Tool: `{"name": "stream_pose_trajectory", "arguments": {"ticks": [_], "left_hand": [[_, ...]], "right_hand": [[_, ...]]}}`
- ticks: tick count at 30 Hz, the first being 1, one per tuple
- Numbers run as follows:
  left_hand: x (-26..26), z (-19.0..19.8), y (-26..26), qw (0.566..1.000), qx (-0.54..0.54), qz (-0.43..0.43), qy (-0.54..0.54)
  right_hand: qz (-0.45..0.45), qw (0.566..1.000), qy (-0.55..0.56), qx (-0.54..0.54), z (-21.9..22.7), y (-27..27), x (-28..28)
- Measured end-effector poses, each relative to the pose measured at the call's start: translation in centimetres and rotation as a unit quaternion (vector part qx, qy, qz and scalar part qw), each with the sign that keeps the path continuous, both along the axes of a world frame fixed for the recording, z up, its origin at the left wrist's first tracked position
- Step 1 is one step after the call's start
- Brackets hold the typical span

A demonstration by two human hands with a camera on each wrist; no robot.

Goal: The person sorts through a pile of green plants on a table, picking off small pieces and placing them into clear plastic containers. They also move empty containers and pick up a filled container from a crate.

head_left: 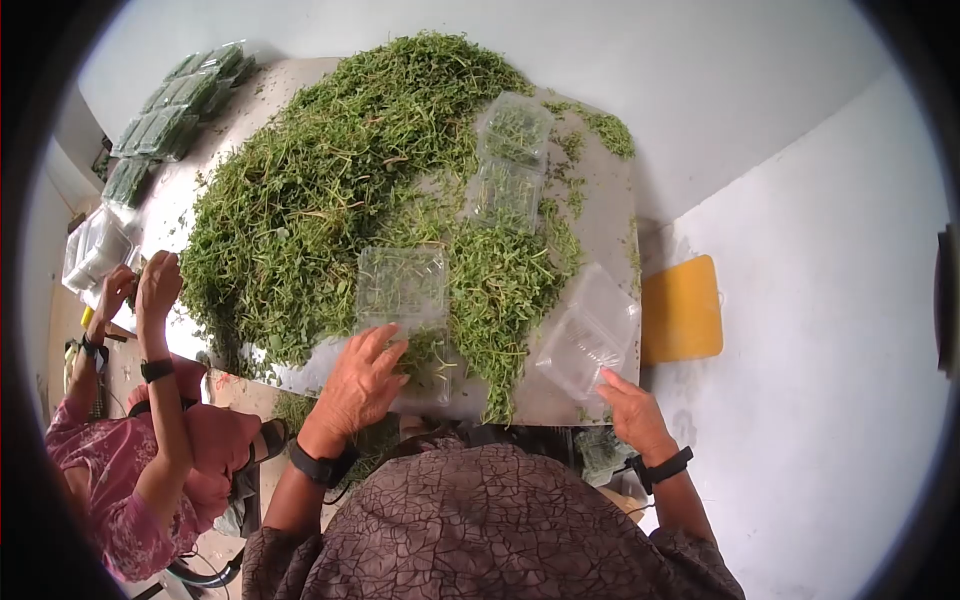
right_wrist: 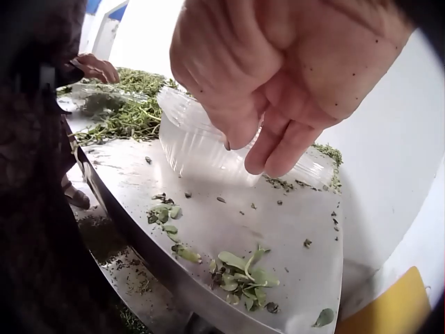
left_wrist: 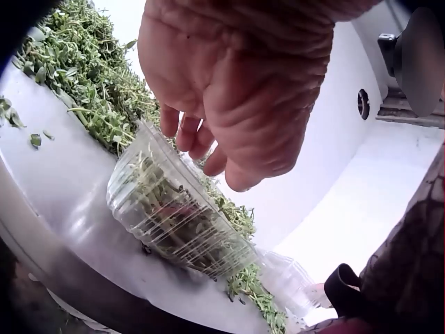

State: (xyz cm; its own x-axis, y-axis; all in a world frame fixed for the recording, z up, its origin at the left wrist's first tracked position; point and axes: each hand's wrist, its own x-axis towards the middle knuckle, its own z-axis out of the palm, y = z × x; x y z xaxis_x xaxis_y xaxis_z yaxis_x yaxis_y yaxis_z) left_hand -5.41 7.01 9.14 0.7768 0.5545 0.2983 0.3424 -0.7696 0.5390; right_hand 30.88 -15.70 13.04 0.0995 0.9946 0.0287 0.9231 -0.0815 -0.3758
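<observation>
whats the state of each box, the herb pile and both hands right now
left hand: fingers spread, resting on herbs by the near box
near box: lid open, some herbs inside
right hand: fingers touch the empty box, grip unclear
empty box: open, empty, tilted at the table edge
far box: open, herbs in both halves
herb pile: loose, spread over the table
packed boxes: filled, stacked

White walls [head_left: 780,110], pale floor [head_left: 830,420], metal table [head_left: 600,230] in a corner, yellow board [head_left: 682,310] beside it, daylight.

Yellow board [head_left: 681,309], packed trays [head_left: 165,115], 2nd person [head_left: 130,470]
</observation>
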Motion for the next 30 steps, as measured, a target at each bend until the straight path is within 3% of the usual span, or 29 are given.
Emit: {"name": "stream_pose_trajectory", "arguments": {"ticks": [6, 9, 12, 15, 19, 21, 22, 24, 27, 30], "left_hand": [[0.5, 0.0, 0.2, 0.999, 0.0, 0.049, 0.004], [0.8, 0.0, 0.2, 0.996, 0.003, 0.087, 0.007], [1.4, -0.1, -0.1, 0.991, -0.015, 0.13, 0.016], [1.9, 0.2, -0.4, 0.986, -0.023, 0.164, 0.036], [2.3, 0.2, -0.7, 0.981, -0.022, 0.185, 0.05], [2.5, 0.5, -0.9, 0.979, -0.027, 0.192, 0.062], [2.6, 0.5, -0.9, 0.976, -0.033, 0.203, 0.071], [2.7, 0.2, -0.9, 0.976, -0.029, 0.203, 0.078], [2.9, 0.2, -0.9, 0.973, -0.036, 0.211, 0.089], [3.1, 0.6, -0.8, 0.971, -0.038, 0.214, 0.104]], "right_hand": [[0.011, 0.999, -0.032, 0.0, 4.8, 3.5, 1.2], [-0.042, 0.994, -0.001, 0.101, 6.6, 8.3, 3.3], [-0.051, 0.992, 0.004, 0.116, 6.7, 13.7, 5.9], [-0.106, 0.989, 0.09, 0.043, 5.5, 19.5, 8.2], [-0.089, 0.984, 0.141, 0.068, 3.3, 26.9, 9.9], [-0.097, 0.959, 0.256, 0.074, 2.5, 30.4, 10.8], [-0.1, 0.958, 0.257, 0.078, 2.4, 31.9, 11.0], [-0.138, 0.909, 0.387, 0.07, 2.1, 34.8, 11.2], [-0.148, 0.89, 0.432, 0.013, 0.5, 38.4, 12.1], [-0.117, 0.899, 0.422, -0.006, -1.5, 41.0, 10.7]]}}
